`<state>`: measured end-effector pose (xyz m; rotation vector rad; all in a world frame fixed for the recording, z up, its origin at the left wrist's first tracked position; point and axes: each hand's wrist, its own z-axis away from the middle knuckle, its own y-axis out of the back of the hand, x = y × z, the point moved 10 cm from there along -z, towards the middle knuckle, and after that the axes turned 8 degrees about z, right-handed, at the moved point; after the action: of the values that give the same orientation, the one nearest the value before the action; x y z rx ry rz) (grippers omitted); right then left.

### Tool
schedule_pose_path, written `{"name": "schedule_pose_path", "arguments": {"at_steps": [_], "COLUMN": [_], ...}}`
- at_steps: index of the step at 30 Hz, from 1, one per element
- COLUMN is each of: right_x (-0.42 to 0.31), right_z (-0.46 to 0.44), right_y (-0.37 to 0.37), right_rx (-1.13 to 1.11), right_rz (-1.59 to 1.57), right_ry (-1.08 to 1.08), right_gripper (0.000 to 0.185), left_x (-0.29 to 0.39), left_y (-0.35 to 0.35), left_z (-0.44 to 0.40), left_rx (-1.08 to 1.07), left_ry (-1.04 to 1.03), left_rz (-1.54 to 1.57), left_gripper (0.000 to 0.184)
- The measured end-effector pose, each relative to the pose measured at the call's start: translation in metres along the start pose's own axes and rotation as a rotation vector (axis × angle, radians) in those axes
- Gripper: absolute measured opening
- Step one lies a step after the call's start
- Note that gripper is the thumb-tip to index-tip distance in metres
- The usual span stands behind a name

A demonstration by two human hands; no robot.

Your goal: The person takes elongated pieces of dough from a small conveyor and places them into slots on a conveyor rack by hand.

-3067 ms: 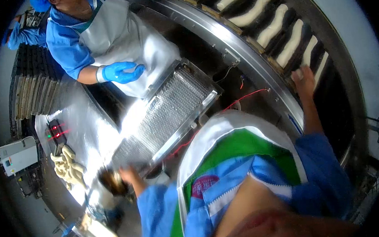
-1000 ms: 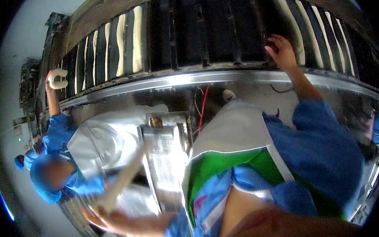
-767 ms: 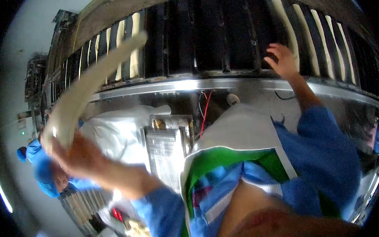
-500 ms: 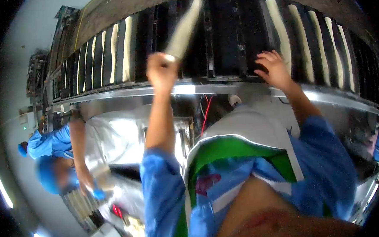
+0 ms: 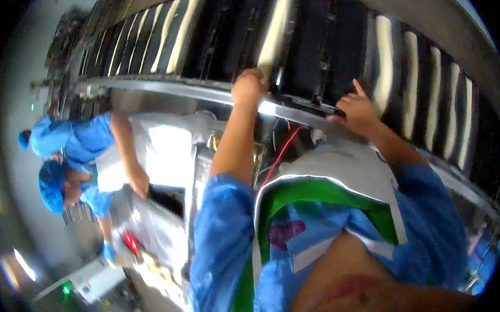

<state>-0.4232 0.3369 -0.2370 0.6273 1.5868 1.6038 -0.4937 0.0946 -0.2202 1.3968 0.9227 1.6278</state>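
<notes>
A long pale dough strip [image 5: 276, 28] lies lengthwise over a dark grooved tray [image 5: 334, 36]. My left hand [image 5: 250, 88] is closed around its near end, at the tray's front edge; the fingertips are partly hidden. Further right, my right hand [image 5: 357, 106] rests over the front edge with its index finger stretched out and the other fingers loosely bent. Nothing shows in it. Just beyond that hand, another dough strip [image 5: 383, 62] lies in its own groove.
More dough strips [image 5: 182, 34] fill grooves at the left, and several others [image 5: 411, 83] lie at the right. A metal rail [image 5: 200, 93] runs along the front. At the left a co-worker in blue [image 5: 71, 138] stands by a shiny metal surface. A red cord [image 5: 281, 154] hangs below.
The dough strip in my left hand has come down from a slant to lie along the tray. My right hand has shifted slightly toward the front edge. The view has tilted.
</notes>
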Motion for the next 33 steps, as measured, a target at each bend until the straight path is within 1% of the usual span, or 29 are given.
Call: {"name": "schedule_pose_path", "arguments": {"at_steps": [1,2,3,5,7,9,11,12,13,14,15,16,17,18,19,21,22,23,24,25,26,27,28,29,31,33], "right_x": [0.010,0.020,0.021,0.026,0.010,0.004,0.003,0.004,0.000,-0.003,0.008,-0.003,0.005,0.013,0.016,0.044,0.051,-0.022,-0.022,-0.023,-0.025,-0.027,-0.024,-0.028,-0.035,-0.037], "right_z": [-0.001,-0.008,-0.002,-0.015,0.000,0.008,0.003,-0.001,-0.006,-0.008,-0.011,-0.010,-0.010,-0.012,-0.010,-0.006,-0.007,-0.041,-0.042,-0.045,-0.048,-0.052,-0.060,-0.060,-0.058,-0.065], "right_y": [0.002,-0.006,-0.004,0.002,0.017,0.024,0.029,0.028,0.023,0.025,0.016,0.038,0.043,0.045,0.050,0.041,0.040,0.040,0.042,0.040,0.038,0.037,0.030,0.029,0.035,0.031], "right_rx": [0.025,0.020,0.064,0.030,0.070,0.082,0.182,0.225,0.147,0.173,0.166,0.326,0.320,0.341,0.308,0.357,0.297,0.198,0.292,0.292,0.276,0.257,0.138,0.135,0.229,0.237], "right_rz": [-0.039,-0.044,-0.032,-0.048,-0.039,-0.064,-0.052,-0.023,0.007,0.001,0.010,0.030,0.050,0.059,0.082,0.112,0.148,0.225,0.227,0.228,0.233,0.237,0.269,0.271,0.355,0.384], "right_ry": [-0.016,0.037,0.086,0.102,0.129,0.158,0.162,0.173,0.170,0.191,0.216,0.281,0.258,0.272,0.242,0.231,0.205,0.188,0.206,0.224,0.197,0.168,0.110,0.119,0.121,0.127], "right_gripper": [0.041,0.045,0.042,0.041,0.041,0.040,0.039,0.042,0.041,0.040,0.039,0.039,0.038,0.037,0.037,0.039,0.040,0.041,0.042,0.042,0.043,0.044,0.047,0.047,0.053,0.053], "left_x": [0.009,0.006,0.003,-0.031,-0.080,-0.097,-0.152,-0.165,-0.179,-0.205,-0.196,-0.201,-0.196,-0.187,-0.179,-0.161,-0.150,-0.215,-0.216,-0.216,-0.219,-0.223,-0.226,-0.227,-0.233,-0.248], "left_y": [0.013,0.014,0.014,0.020,0.014,0.023,-0.001,-0.006,-0.008,-0.028,-0.023,-0.015,-0.021,-0.022,-0.029,-0.042,-0.046,-0.027,-0.029,-0.032,-0.031,-0.030,-0.025,-0.019,-0.009,0.006], "left_z": [0.021,0.024,0.042,0.074,0.146,0.218,0.285,0.317,0.359,0.399,0.421,0.449,0.465,0.481,0.495,0.516,0.525,0.553,0.561,0.570,0.578,0.586,0.588,0.589,0.594,0.585], "left_rx": [0.147,0.137,0.185,0.260,0.338,0.471,0.457,0.532,0.606,0.620,0.636,0.720,0.794,0.819,0.842,0.939,0.985,0.970,0.988,1.008,1.020,1.023,1.009,0.993,0.986,0.914], "left_ry": [-0.079,0.032,-0.058,-0.008,0.136,0.208,0.500,0.568,0.653,0.812,0.901,0.917,0.927,1.063,1.095,1.101,1.128,1.177,1.205,1.232,1.222,1.238,1.228,1.214,1.217,1.172], "left_rz": [-0.019,0.023,-0.076,0.049,0.165,0.090,0.216,0.197,0.164,0.269,0.172,0.150,0.112,0.152,0.077,0.121,0.064,0.099,0.082,0.064,0.056,0.056,0.007,-0.042,-0.075,-0.196], "left_gripper": [0.024,0.024,0.024,0.022,0.021,0.021,0.022,0.022,0.023,0.024,0.027,0.028,0.030,0.031,0.031,0.032,0.036,0.036,0.038,0.040,0.044,0.044,0.046,0.047,0.050,0.052]}}
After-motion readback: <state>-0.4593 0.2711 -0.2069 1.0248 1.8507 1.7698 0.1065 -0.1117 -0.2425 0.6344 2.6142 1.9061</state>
